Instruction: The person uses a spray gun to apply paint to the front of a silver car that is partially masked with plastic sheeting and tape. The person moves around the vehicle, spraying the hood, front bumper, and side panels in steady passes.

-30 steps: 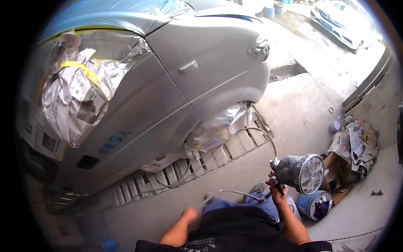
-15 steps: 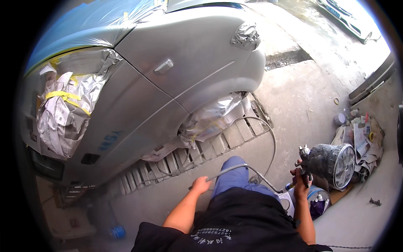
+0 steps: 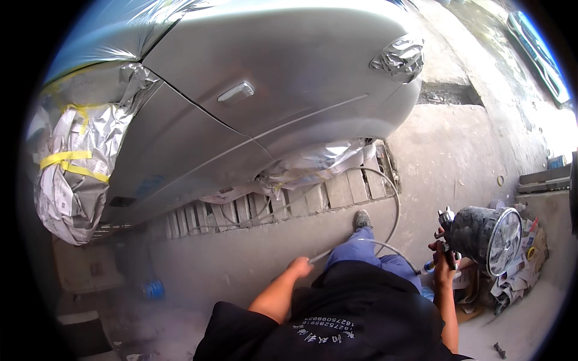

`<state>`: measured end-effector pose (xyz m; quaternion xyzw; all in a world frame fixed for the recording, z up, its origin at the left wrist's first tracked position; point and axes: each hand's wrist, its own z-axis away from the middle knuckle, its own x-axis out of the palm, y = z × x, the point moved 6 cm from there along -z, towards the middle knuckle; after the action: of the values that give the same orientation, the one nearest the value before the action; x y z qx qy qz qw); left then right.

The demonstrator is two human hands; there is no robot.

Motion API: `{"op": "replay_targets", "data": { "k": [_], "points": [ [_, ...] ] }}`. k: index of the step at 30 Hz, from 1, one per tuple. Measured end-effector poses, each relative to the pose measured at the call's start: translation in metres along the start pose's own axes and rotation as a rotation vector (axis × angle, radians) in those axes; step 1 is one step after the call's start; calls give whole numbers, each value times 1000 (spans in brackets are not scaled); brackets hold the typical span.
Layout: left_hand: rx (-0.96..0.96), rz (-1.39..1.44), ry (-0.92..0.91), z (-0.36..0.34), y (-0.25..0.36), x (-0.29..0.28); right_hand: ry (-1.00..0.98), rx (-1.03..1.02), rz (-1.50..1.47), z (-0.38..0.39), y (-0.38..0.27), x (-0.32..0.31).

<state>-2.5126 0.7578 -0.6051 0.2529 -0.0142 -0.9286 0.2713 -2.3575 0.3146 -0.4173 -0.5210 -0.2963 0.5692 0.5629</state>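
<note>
My right hand is closed around the handle of a spray gun. A large, paint-smeared cup is attached to the gun and points outward to the right. My left hand grips a grey air hose, which crosses in front of my thighs to the gun's lower end. Ahead and to the left stands a silver-grey car body, apart from both hands. Crumpled foil covers its front lamp, and masking film wraps the wheel. Paper and yellow tape cover the side window.
Slatted grating runs along the floor below the car, with a loop of hose across it. Scrap paper is heaped at the right beside the wall. A blue can stands at lower left in haze. A channel cuts the floor.
My view has shifted, and my shoe now shows ahead of my leg. The gun and both hands sit slightly further right in the picture. Both grips stay as they were.
</note>
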Motion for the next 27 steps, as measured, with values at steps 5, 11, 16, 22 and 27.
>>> {"op": "replay_targets", "data": {
  "k": [5,11,16,22,27],
  "points": [
    [-13,62,31,10,48,-2,-92,-313,242,-56,-17,-15],
    [-175,170,158,33,73,36,-279,-212,7,-105,-14,-19],
    [-359,286,332,89,130,68,-464,-180,-80,-151,16,-47],
    [-469,357,300,129,204,147,-587,-87,-111,-174,10,-86],
    [-418,363,313,145,226,175,-640,14,-239,-185,11,-97]
  ]
}}
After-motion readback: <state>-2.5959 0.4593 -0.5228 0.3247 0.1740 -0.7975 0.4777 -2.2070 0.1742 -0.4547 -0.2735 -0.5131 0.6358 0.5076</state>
